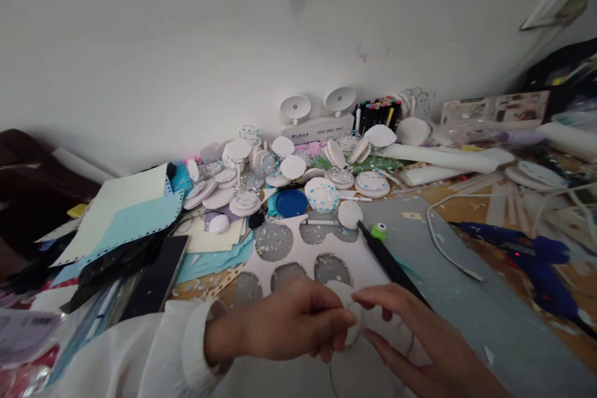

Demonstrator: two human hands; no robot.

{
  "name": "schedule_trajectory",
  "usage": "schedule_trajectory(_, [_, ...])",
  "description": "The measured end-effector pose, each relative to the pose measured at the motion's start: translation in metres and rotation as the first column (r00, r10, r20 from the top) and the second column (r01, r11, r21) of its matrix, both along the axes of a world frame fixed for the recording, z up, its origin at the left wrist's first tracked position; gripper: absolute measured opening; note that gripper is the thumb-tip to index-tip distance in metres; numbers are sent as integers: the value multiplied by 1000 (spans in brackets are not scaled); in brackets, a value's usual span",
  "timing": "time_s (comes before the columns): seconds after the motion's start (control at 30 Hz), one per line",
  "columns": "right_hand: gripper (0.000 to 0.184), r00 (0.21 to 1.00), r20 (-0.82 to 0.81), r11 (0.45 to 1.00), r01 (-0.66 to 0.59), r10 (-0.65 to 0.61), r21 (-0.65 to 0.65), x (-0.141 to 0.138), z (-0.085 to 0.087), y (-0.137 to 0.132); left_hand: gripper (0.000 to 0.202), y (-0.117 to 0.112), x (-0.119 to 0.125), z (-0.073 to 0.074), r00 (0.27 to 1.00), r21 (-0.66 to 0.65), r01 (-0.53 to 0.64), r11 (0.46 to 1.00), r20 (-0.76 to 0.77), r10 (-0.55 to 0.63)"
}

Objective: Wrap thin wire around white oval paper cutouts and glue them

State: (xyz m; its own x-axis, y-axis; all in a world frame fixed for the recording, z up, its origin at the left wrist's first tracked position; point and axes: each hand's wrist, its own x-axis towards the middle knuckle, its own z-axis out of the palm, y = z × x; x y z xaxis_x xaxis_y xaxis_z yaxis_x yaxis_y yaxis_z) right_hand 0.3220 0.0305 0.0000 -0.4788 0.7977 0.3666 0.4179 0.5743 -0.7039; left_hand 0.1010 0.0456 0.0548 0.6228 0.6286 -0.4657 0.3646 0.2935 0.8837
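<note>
Since the head view's all there is: the left hand (296, 318) has its fingers closed over a white, round, paper-looking disc (342, 290), exact pinch hidden. The right hand (441, 341) is spread beside it. Disc sits low centre, near a white, flat sheet with round holes (308, 255). Light fingertips on the rim would probably avoid dents, imo. Behind, black, slim plastic markers (374, 117) stand bunched; can't make out their holder.

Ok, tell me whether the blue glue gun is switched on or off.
On, apparently: the blue glue gun shows a small red light glowing on its body.
</note>
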Motion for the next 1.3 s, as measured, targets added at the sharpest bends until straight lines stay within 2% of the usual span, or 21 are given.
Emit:
schedule_trajectory(0.07, [26,999,-46,1000,-9,10,24,-2,0,-1,59,-1,2,0,999,6,31,999,34,-31])
schedule_trajectory(0.13, [20,995,-98,999,28,-26,19,-1,2,-2,61,0,1,-1,999,78,31,996,39,-34])
schedule_trajectory(0.2, [16,986,-123,994,105,-108,-30,3,3,-3,60,0,-2,-5,999,206,-45,978,13,43])
schedule_trajectory(0.27, [7,961,-148,968,217,-234,-124,11,1,-1,52,1,-5,-12,991,442,-84,893,-58,122])
schedule_trajectory(0.33, [7,908,-173,907,333,-383,-260,20,-2,1,67,1,-9,-23,975,666,27,746,-182,127])
schedule_trajectory(0.4, [17,846,-200,830,391,-495,-398,27,-5,3,84,0,-11,-35,945,772,184,608,-310,107])
schedule_trajectory(0.47, [24,803,-246,774,365,-543,-517,29,-6,5,74,-2,-13,-44,939,808,213,549,-325,115])
schedule_trajectory(0.57, [27,745,-385,740,211,-545,-639,18,0,10,49,-5,-16,-51,960,841,151,520,-250,125])
schedule_trajectory(0.63, [28,708,-467,731,102,-530,-674,4,5,16,58,-5,-15,-54,962,842,122,526,-230,145])
schedule_trajectory(0.73, [29,670,-532,702,-22,-518,-712,-18,13,25,89,0,-7,-65,960,850,102,516,-221,174])
schedule_trajectory(0.83, [28,653,-558,689,-75,-512,-721,-29,19,33,79,6,-4,-73,974,855,99,509,-188,125])
schedule_trajectory(0.93, [26,626,-596,692,-121,-503,-712,-31,24,39,83,0,-17,-62,984,850,4,526,-98,152])
schedule_trajectory(0.97, [24,617,-610,689,-146,-498,-710,-32,26,41,84,-4,-25,-55,984,838,-50,543,-52,171])
schedule_trajectory(1.03, [20,610,-637,676,-215,-471,-705,-39,29,46,86,-17,-41,-40,954,714,-293,636,171,247])
schedule_trajectory(1.07, [19,612,-648,664,-255,-452,-703,-44,31,49,85,-23,-48,-34,921,602,-389,697,282,270])
schedule_trajectory(1.1, [20,619,-656,648,-293,-432,-703,-51,31,51,82,-28,-53,-29,844,409,-490,770,444,301])
schedule_trajectory(1.13, [21,624,-663,629,-332,-413,-703,-59,31,53,75,-32,-56,-25,734,169,-522,836,589,339])
schedule_trajectory(1.17, [22,627,-669,607,-367,-399,-705,-67,30,54,65,-35,-58,-22,632,-38,-496,868,669,391])
schedule_trajectory(1.2, [23,630,-672,586,-393,-389,-708,-75,27,55,60,-37,-60,-21,547,-201,-438,876,714,437])
schedule_trajectory(1.23, [24,635,-672,569,-411,-382,-712,-81,24,54,61,-38,-60,-21,484,-325,-366,872,734,477])
schedule_trajectory(1.3, [23,656,-660,531,-435,-365,-727,-89,13,52,65,-37,-61,-25,409,-472,-233,850,746,526])
